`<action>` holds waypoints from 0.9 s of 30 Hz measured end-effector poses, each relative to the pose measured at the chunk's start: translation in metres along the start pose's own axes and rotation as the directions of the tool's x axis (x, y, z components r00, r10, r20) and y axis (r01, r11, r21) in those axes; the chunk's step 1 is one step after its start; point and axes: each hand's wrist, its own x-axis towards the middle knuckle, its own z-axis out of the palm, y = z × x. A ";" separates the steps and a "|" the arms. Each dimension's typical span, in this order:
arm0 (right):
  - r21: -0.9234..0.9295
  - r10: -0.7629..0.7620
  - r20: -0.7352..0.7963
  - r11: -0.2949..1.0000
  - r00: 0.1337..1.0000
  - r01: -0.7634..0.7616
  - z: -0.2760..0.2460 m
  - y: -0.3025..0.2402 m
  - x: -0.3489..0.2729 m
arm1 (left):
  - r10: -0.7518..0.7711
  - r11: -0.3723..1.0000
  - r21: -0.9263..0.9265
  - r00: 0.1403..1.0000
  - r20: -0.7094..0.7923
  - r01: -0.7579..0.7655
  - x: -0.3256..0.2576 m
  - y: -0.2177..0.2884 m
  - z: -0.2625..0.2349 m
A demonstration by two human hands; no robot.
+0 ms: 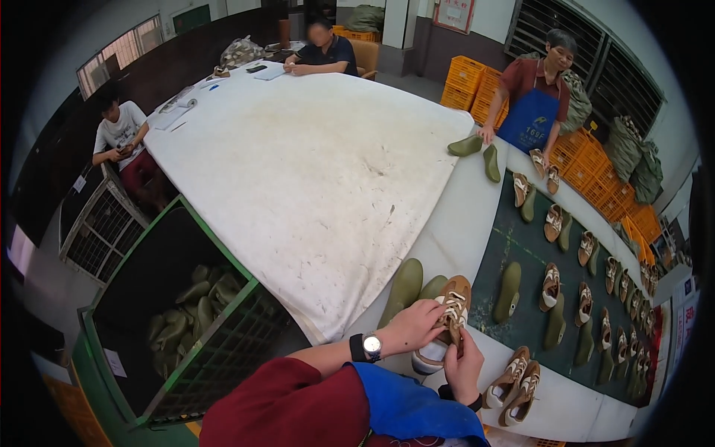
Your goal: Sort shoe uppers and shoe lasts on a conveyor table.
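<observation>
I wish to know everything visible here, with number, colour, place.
Shoe: one, brown-white, lower centre
Shoe pair: one, brown-white, lower right
Near forms: two, green, beside shoe
Belt: one, dark green, right
Further shoes: many, brown-white, on belt
Further forms: many, green, on belt
Far forms: two, green, upper right
Table cover: one, white, centre
Standing person: one, red top, upper right
Other people: two, dark and white tops, around cover
Bin: one, green, lower left
Bin forms: many, green, inside bin
Crates: many, orange, background
Sacks: several, green, background
Wristwatch: one, silver, lower centre
Left fingers: several, on shoe
Right fingers: several, on shoe
</observation>
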 end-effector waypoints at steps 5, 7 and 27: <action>0.085 0.094 0.011 0.992 0.995 -0.095 0.000 0.000 0.006 | 0.014 1.000 -0.001 0.985 -0.174 -0.014 0.015 -0.007 -0.003; -0.142 -0.061 -0.084 0.989 0.995 0.048 -0.010 -0.016 0.014 | -0.016 0.997 0.079 0.989 -0.145 0.027 0.020 -0.004 -0.003; -0.372 0.266 0.115 0.905 0.957 -0.207 -0.053 0.158 0.168 | -0.193 0.933 0.346 0.945 0.265 0.093 -0.003 -0.070 0.003</action>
